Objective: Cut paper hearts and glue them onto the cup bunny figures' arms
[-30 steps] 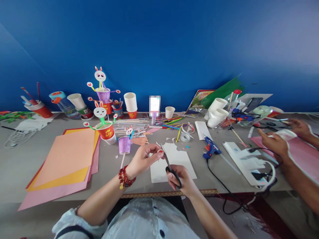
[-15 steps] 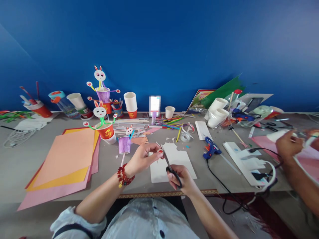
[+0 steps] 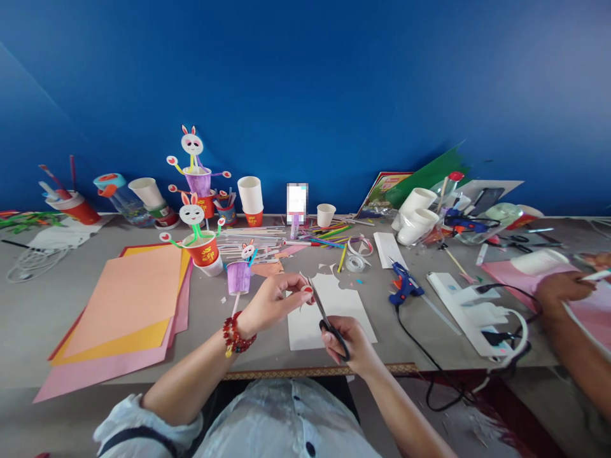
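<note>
Two hands in use, both just above the near half of the grey table (image 3: pixel 42 318). Far left: stack of coloured paper sheets (image 3: pixel 128 299), peach on top, yellow and pink under it. At its back right corner stands a red paper-cup bunny (image 3: pixel 200 245) with pipe-cleaner arms, and just right of that a purple cup on a stick (image 3: pixel 238 277). My left hand (image 3: pixel 270 304), red bead bracelet (image 3: pixel 236 334) at the wrist, is right beside that purple cup. Thumb and forefinger are pinched on a small round paper cutout (image 3: pixel 307 291) with a red mark, held off the table above the white sheet (image 3: pixel 353 305). Scissors (image 3: pixel 324 312) point up-left with tips at the cutout. Blades look nearly together; can't tell if they bite the paper. My right hand (image 3: pixel 353 346) has its fingers curled through the black handles. Further right: tape roll (image 3: pixel 354 263), blue glue gun (image 3: pixel 403 284) with black cord, white power strip (image 3: pixel 470 312). Far right edge: another person's hand (image 3: pixel 558 289) on a pink sheet (image 3: pixel 587 305), fingers curled; can't tell what it holds.
</note>
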`<state>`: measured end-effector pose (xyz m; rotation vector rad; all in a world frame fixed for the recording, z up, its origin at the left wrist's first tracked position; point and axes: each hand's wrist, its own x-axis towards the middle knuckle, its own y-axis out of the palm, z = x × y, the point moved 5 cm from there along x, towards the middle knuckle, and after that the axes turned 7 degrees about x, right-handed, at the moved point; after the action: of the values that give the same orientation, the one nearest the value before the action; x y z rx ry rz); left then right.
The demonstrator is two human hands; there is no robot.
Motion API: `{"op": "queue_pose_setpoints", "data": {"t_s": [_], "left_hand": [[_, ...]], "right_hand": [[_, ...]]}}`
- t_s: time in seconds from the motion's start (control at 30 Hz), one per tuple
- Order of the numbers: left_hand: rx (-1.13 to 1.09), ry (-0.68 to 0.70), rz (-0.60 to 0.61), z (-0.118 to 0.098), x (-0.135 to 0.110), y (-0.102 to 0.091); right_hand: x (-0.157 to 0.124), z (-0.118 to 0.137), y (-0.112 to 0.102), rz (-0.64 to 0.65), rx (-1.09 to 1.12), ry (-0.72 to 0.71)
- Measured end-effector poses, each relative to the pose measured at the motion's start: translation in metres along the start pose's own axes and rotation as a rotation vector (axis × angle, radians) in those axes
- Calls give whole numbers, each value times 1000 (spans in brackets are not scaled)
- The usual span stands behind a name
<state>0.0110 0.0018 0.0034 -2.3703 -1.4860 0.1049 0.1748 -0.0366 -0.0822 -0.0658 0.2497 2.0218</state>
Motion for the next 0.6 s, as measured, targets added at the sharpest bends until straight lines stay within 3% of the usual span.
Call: {"op": "queue_pose_setpoints", "data": {"t_s": [0.6], "left_hand": [[12,-23,33,-2,-1,-3]], "right_hand": [[0,-4,-4,-32,-36,34]]}}
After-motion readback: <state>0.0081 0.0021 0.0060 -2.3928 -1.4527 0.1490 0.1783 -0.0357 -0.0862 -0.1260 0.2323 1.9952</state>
